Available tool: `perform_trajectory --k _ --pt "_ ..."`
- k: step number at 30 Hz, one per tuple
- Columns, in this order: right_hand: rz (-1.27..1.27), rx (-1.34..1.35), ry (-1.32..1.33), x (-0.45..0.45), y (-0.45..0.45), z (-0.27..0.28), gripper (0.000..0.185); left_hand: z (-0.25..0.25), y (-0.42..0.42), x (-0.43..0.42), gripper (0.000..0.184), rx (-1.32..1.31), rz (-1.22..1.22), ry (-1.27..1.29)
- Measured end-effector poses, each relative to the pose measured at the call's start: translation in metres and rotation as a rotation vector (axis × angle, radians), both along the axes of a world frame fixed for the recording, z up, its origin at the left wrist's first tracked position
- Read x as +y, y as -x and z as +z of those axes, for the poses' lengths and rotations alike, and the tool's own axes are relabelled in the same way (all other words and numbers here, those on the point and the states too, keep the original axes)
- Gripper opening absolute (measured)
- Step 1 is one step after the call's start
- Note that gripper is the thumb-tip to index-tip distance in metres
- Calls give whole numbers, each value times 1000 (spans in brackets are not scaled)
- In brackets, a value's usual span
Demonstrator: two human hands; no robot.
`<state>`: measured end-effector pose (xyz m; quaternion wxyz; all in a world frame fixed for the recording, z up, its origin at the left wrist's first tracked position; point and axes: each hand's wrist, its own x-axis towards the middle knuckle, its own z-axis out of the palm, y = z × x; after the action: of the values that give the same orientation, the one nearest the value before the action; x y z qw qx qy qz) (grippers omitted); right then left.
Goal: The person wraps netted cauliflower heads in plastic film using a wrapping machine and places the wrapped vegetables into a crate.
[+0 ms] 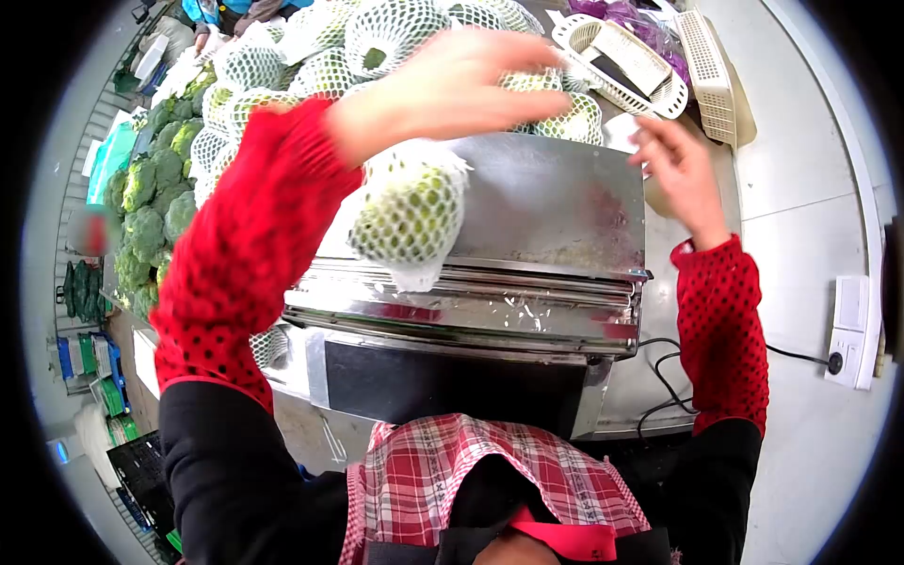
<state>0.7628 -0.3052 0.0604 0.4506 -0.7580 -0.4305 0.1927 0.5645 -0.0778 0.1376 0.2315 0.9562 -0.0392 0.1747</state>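
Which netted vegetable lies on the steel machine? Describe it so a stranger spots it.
Find the wide steel machine between the red sleeves. On its left half lies a green vegetable in white netting. Unlike the netted ones heaped beyond, it sits alone on the machine.

Shows smooth, glossy metal on the machine (565, 202), matt, foam-like netting on the wrapped vegetable (414, 212), smooth plastic on the basket (709, 80), matt cloth on the apron (414, 485), rough florets on the broccoli (146, 235).
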Motion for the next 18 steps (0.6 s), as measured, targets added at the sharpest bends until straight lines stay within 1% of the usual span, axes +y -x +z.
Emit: perform_trajectory --k 1,2,3,5,7,8,9,10,11,12,13,14,15,16,17,18 --pt "84 163 11 2 26 5 46 0 38 11 46 -51 181 21" --pt "128 229 43 7 47 7 49 -10 75 26 46 -81 326 -75" --pt "184 308 74 12 58 -1 52 -31 101 32 46 -98 480 -175" --pt "160 321 109 36 97 2 60 -59 153 39 47 47 852 73" --pt "107 383 73 64 134 -1 66 -89 179 32 48 97 839 362" --pt "90 481 56 73 155 6 65 -105 181 28 49 57 744 535" --pt "162 675 46 83 165 1 56 -113 178 20 50 21 639 704" --pt "109 506 7 86 177 -8 51 -111 168 9 49 -70 601 709" --pt "58 335 -26 87 186 -19 47 -103 162 3 45 -22 608 492" --pt "39 348 -40 84 183 -32 39 -87 158 -4 41 -156 540 356" --pt "7 392 -34 80 178 -41 39 -82 155 -3 44 -172 539 302" --pt "-38 404 -41 79 176 -47 39 -88 146 3 47 -170 518 268" --pt "-85 420 -48 77 186 -38 40 -90 140 8 49 -164 497 235" --pt "-150 599 -59 75 194 -28 38 -92 138 13 49 -165 489 246" --pt "-214 771 -81 76 206 -8 37 -89 134 17 51 -91 465 285" --pt "-165 639 -151 82 196 -29 36 -84 128 22 53 -31 443 317"
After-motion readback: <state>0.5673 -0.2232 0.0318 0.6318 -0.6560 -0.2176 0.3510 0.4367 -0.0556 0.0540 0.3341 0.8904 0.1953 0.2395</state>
